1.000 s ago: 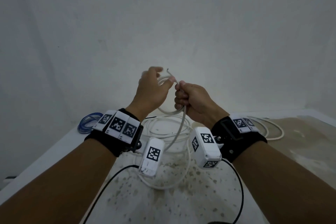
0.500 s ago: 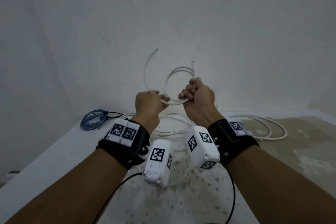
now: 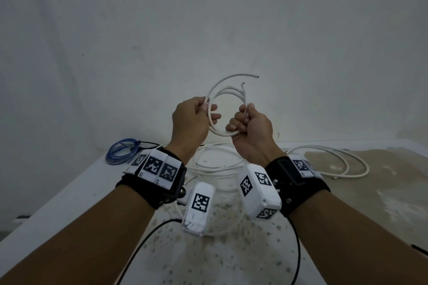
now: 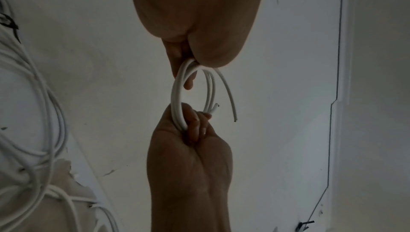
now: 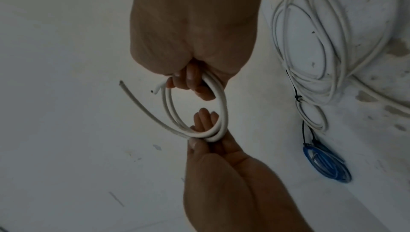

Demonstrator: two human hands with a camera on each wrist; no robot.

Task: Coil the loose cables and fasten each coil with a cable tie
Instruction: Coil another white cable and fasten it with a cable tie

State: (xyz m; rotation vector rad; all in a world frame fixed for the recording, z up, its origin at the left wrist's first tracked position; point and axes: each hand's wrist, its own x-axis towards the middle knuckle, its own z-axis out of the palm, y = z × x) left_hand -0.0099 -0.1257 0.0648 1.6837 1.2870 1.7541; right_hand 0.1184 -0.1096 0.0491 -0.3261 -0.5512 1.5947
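A small white coil (image 3: pixel 225 109) is held up in front of the wall (image 3: pixel 231 18), above the table (image 3: pixel 69 192). Its 9 o'clock side is pinched between thumb and fingers of the left hand (image 3: pixel 188 122); its 3 o'clock side is enclosed in the fist of the right hand (image 3: pixel 251 131). How many turns are gathered cannot be counted surely, since the strands overlap and pass out of sight inside both grips. Two cut ends are seen: a long free tail (image 3: pixel 231 77) arching over the top toward 1 o'clock, and a short stub (image 3: pixel 243 87) standing just above the right fist. In the left wrist view the left palm is cut off by the top edge, and only a fingertip is seen against the coil.

Behind the wrists, loose white cable (image 3: pixel 215 164) lies on the table, much of it hidden by the wrist cameras and forearms; where its loops begin and end cannot be made out. A second white cable (image 3: pixel 342 164) lies at 3 o'clock of the hands. At 9 o'clock a blue coil (image 3: pixel 121 151) is lying, with a thin black strand (image 3: pixel 148 144) at it; whether that strand is a tie cannot be told. In the right wrist view a black knot (image 5: pixel 298 98) is seen on the white cable, too small to identify.
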